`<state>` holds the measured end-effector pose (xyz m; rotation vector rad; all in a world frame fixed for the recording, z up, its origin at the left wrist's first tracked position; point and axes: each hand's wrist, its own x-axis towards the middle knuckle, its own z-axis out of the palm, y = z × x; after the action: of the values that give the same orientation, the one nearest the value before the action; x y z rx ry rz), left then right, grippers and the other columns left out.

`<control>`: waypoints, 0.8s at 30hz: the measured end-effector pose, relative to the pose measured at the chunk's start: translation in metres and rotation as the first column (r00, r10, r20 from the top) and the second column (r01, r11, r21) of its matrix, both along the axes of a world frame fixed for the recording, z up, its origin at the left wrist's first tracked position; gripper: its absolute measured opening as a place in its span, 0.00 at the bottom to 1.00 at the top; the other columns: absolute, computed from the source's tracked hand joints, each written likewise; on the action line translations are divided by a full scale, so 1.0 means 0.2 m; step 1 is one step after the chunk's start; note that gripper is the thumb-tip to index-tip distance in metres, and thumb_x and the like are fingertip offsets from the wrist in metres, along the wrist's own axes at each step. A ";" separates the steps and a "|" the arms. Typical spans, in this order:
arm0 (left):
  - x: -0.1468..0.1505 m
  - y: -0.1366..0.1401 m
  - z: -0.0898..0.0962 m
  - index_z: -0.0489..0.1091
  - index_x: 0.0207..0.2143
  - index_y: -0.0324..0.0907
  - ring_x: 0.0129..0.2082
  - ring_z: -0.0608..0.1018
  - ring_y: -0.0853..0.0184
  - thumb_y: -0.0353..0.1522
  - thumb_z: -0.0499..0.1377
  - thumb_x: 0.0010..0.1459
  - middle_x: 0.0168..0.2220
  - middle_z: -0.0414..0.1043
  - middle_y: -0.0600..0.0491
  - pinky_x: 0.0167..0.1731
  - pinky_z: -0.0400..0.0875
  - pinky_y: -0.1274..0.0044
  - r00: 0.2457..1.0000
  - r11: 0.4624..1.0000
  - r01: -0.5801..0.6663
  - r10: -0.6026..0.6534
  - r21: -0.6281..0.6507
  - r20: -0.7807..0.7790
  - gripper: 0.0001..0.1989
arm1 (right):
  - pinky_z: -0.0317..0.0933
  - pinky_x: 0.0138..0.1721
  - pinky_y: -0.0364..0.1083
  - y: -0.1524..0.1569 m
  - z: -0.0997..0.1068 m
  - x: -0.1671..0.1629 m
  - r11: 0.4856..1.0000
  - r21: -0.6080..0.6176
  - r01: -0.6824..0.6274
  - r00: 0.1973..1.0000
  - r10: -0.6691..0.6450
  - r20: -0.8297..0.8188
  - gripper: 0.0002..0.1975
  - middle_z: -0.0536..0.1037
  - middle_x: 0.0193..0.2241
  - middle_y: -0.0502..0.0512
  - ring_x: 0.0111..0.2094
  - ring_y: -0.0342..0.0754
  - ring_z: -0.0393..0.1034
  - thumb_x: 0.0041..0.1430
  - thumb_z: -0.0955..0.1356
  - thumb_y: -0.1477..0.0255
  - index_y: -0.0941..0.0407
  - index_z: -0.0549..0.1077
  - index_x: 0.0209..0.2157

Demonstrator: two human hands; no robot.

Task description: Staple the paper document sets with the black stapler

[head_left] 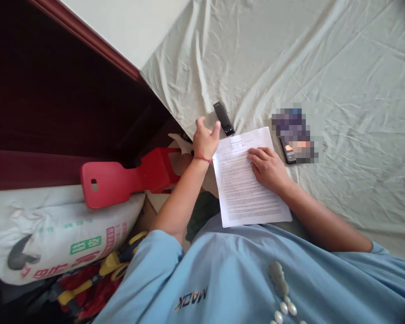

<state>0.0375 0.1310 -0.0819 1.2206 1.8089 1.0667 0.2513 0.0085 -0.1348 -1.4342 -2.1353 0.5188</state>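
A printed paper document (246, 193) lies on the pale cloth at the edge nearest my body; I cannot tell how many sheets it has. My right hand (270, 168) rests flat on its upper right part, fingers stretched out. Just off the paper's upper left corner is my left hand (205, 139), raised with thumb and fingers apart and nothing between them. Beside that thumb, a black stapler (223, 118) lies on the cloth, its lower end close to the paper's top edge. My left hand appears apart from it.
A phone (288, 153), partly blurred, lies right of the paper. The wrinkled pale cloth (340, 81) covers the surface. At left are a red plastic chair (108, 184), a printed white sack (70, 238), yellow-handled items (110, 265) and dark red wood panelling (54, 90).
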 end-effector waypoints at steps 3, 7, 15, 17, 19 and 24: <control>-0.11 -0.31 -0.06 0.68 0.45 0.45 0.38 0.79 0.61 0.36 0.71 0.62 0.32 0.72 0.54 0.45 0.69 0.74 0.987 0.996 -0.084 0.083 -0.003 -0.139 0.16 | 0.68 0.64 0.63 0.00 0.01 0.01 1.000 -0.009 -0.003 1.000 0.003 -0.004 0.16 0.82 0.61 0.62 0.62 0.62 0.72 0.76 0.64 0.74 0.54 0.82 0.54; -0.17 -0.74 -0.19 0.69 0.39 0.44 0.37 0.79 0.62 0.43 0.73 0.58 0.35 0.76 0.52 0.43 0.72 0.73 0.999 0.982 -0.030 0.031 -0.187 0.005 0.19 | 0.68 0.65 0.62 -0.01 0.01 0.02 1.000 -0.012 -0.020 1.000 0.020 -0.005 0.16 0.82 0.61 0.64 0.62 0.62 0.72 0.76 0.64 0.74 0.57 0.82 0.54; -0.04 -1.00 -0.27 0.76 0.32 0.42 0.38 0.79 0.60 0.65 0.68 0.54 0.33 0.78 0.49 0.44 0.74 0.70 0.947 0.952 0.030 0.071 -0.306 0.314 0.34 | 0.69 0.63 0.65 0.00 0.04 0.05 0.999 -0.033 -0.024 0.995 0.021 -0.101 0.16 0.84 0.58 0.63 0.59 0.63 0.73 0.75 0.63 0.74 0.54 0.84 0.50; -0.02 -1.01 -0.27 0.73 0.28 0.42 0.33 0.75 0.63 0.65 0.67 0.55 0.29 0.74 0.51 0.38 0.71 0.72 0.962 0.957 0.000 0.079 -0.289 0.260 0.34 | 0.70 0.61 0.65 -0.01 0.06 0.06 0.999 -0.042 -0.011 0.994 0.007 -0.111 0.16 0.85 0.56 0.63 0.56 0.63 0.74 0.75 0.63 0.74 0.54 0.84 0.49; 0.00 -1.02 -0.27 0.71 0.27 0.42 0.31 0.72 0.65 0.64 0.66 0.57 0.27 0.72 0.53 0.35 0.68 0.73 0.978 0.964 -0.021 0.075 -0.266 0.197 0.34 | 0.71 0.59 0.64 -0.01 0.08 0.07 0.999 -0.042 0.015 0.992 -0.020 -0.121 0.17 0.85 0.54 0.62 0.54 0.63 0.74 0.75 0.63 0.74 0.53 0.84 0.49; 0.02 -1.03 -0.30 0.73 0.28 0.42 0.30 0.70 0.66 0.63 0.66 0.59 0.27 0.72 0.53 0.34 0.66 0.74 0.983 0.972 -0.072 0.107 -0.225 0.150 0.33 | 0.73 0.55 0.61 -0.02 0.12 0.08 0.986 0.013 0.168 0.977 -0.165 -0.137 0.17 0.86 0.53 0.62 0.49 0.61 0.77 0.77 0.62 0.72 0.53 0.84 0.49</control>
<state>0.0408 -0.0750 -0.1428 0.9032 1.8147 0.9569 0.2672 0.0055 -0.1099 -1.5038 -1.8896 0.5096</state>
